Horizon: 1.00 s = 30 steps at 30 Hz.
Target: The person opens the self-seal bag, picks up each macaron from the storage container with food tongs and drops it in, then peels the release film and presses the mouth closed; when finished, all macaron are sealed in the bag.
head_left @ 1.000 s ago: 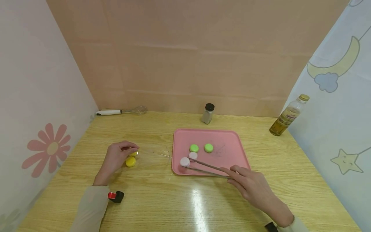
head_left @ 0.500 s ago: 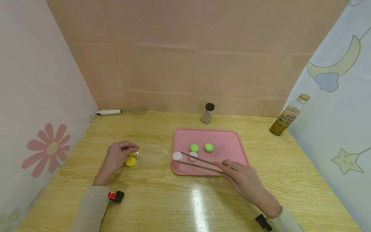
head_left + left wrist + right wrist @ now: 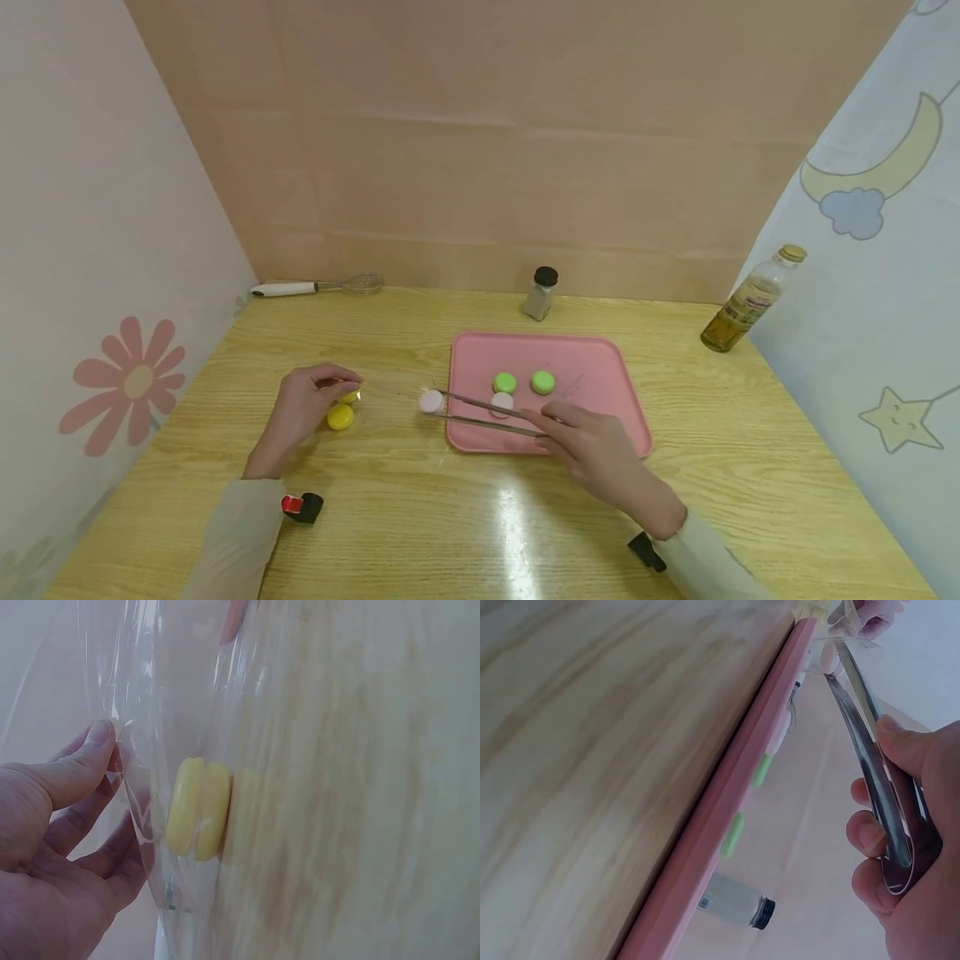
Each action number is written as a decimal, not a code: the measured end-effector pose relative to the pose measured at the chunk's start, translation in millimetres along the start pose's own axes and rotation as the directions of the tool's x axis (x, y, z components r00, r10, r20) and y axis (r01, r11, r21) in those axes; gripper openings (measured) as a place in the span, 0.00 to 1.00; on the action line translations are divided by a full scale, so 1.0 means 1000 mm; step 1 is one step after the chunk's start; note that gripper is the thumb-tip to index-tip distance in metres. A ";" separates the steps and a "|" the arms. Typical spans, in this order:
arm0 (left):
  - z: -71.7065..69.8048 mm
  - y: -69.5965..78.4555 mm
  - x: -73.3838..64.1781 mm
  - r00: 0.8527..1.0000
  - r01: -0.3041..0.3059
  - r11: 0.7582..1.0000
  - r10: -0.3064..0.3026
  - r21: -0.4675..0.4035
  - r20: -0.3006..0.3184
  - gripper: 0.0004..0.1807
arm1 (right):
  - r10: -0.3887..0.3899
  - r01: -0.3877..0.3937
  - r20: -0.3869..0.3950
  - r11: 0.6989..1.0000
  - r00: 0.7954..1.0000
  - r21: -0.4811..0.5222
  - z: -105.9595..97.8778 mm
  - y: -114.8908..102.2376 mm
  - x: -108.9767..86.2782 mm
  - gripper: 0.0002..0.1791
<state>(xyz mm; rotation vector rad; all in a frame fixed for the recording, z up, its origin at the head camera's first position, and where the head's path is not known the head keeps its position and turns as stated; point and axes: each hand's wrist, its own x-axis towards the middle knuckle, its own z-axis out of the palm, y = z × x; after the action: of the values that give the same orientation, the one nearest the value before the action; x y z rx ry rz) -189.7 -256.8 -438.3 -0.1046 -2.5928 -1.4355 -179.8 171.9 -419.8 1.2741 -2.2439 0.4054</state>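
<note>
My right hand (image 3: 603, 454) grips metal tongs (image 3: 487, 423), whose tips pinch a white macaron (image 3: 431, 402) just past the tray's left rim. In the right wrist view the tongs (image 3: 877, 780) slant up toward that macaron (image 3: 830, 657). Thumb and fingers of my left hand (image 3: 303, 408) pinch the edge of a clear plastic bag (image 3: 139, 697). Inside the bag lie yellow macarons (image 3: 341, 417); one yellow macaron (image 3: 199, 808) shows on edge through the film. On the pink tray (image 3: 465, 354) rest two green macarons (image 3: 543, 382) and another white macaron (image 3: 502, 403), partly behind the tongs.
A whisk (image 3: 315, 287) lies at the back left of the wooden table (image 3: 420, 517). Behind the tray stands a small black-capped jar (image 3: 541, 293). An oil bottle (image 3: 753, 300) stands at the back right, near the patterned side wall.
My right hand has carried the white macaron left in the tongs, from above the tray to beyond its left rim. My left hand has kept its place at the bag.
</note>
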 end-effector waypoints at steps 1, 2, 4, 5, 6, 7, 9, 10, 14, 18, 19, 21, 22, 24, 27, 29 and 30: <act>0.000 0.000 0.000 1.000 -0.003 1.000 0.003 0.000 0.001 0.07 | -0.003 0.003 -0.002 1.000 1.000 -0.002 0.001 0.000 0.001 0.19; 0.000 0.001 0.000 1.000 -0.006 1.000 0.006 0.000 0.002 0.07 | -0.006 0.006 -0.002 1.000 1.000 -0.008 0.003 -0.001 0.002 0.19; 0.000 0.001 0.000 1.000 -0.010 1.000 0.010 0.003 0.001 0.07 | -0.014 0.014 0.002 1.000 1.000 -0.020 0.006 -0.001 0.004 0.19; 0.000 0.001 0.000 1.000 -0.010 1.000 0.010 0.004 0.001 0.07 | -0.020 0.020 0.002 0.999 1.000 -0.027 0.007 -0.001 0.005 0.19; 0.000 0.001 0.000 1.000 -0.011 1.000 0.011 0.006 0.001 0.07 | -0.024 0.024 0.002 0.999 1.000 -0.030 0.009 -0.002 0.007 0.20; 0.000 0.001 0.000 1.000 -0.012 1.000 0.011 0.007 0.000 0.07 | -0.030 0.030 0.001 0.999 1.000 -0.034 0.010 -0.002 0.008 0.21; 0.000 0.002 0.000 1.000 -0.010 1.000 0.011 0.009 -0.001 0.07 | -0.042 0.042 0.006 0.998 0.999 -0.042 0.014 -0.002 0.011 0.23; 0.000 0.002 0.000 1.000 -0.010 1.000 0.010 0.009 -0.001 0.07 | -0.051 0.051 0.008 0.998 0.999 -0.043 0.016 -0.003 0.013 0.24; 0.000 0.002 0.000 1.000 -0.006 1.000 0.006 0.008 -0.001 0.06 | -0.058 0.060 0.043 0.997 0.997 -0.041 0.022 -0.004 0.020 0.25; 0.001 0.001 0.000 1.000 0.009 1.000 -0.009 0.004 0.004 0.07 | -0.054 0.058 0.085 0.997 0.995 -0.047 0.026 -0.006 0.028 0.25; 0.001 0.001 0.000 1.000 0.013 1.000 -0.013 0.002 0.004 0.07 | -0.054 0.058 0.091 0.997 0.994 -0.047 0.028 -0.006 0.030 0.25; 0.001 0.001 0.000 1.000 0.010 1.000 -0.010 0.003 0.000 0.07 | -0.047 0.051 0.102 0.998 0.994 -0.040 0.029 -0.008 0.035 0.25; 0.001 0.001 0.000 1.000 0.008 1.000 -0.008 0.003 -0.002 0.07 | -0.043 0.048 0.108 0.998 0.993 -0.036 0.030 -0.008 0.037 0.25; 0.001 0.001 0.000 1.000 0.000 1.000 0.000 0.006 -0.007 0.07 | -0.038 0.042 0.120 0.999 0.992 -0.031 0.031 -0.010 0.041 0.26; 0.001 0.001 0.000 1.000 -0.010 1.000 0.010 0.011 -0.010 0.06 | -0.033 0.037 0.147 0.999 0.989 -0.024 0.034 -0.013 0.045 0.25; 0.001 0.001 0.000 1.000 -0.012 1.000 0.012 0.010 -0.010 0.06 | -0.033 0.036 0.169 0.999 0.985 -0.018 0.036 -0.014 0.048 0.25; 0.001 0.001 0.000 1.000 -0.013 1.000 0.013 0.010 -0.010 0.06 | -0.035 0.039 0.181 0.999 0.983 -0.020 0.037 -0.015 0.049 0.25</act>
<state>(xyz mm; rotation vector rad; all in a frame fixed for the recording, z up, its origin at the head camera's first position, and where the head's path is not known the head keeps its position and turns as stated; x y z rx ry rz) -189.8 -255.3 -438.5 -0.1125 -2.5865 -1.4147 -198.2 111.5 -422.2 1.3872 -2.3627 0.2572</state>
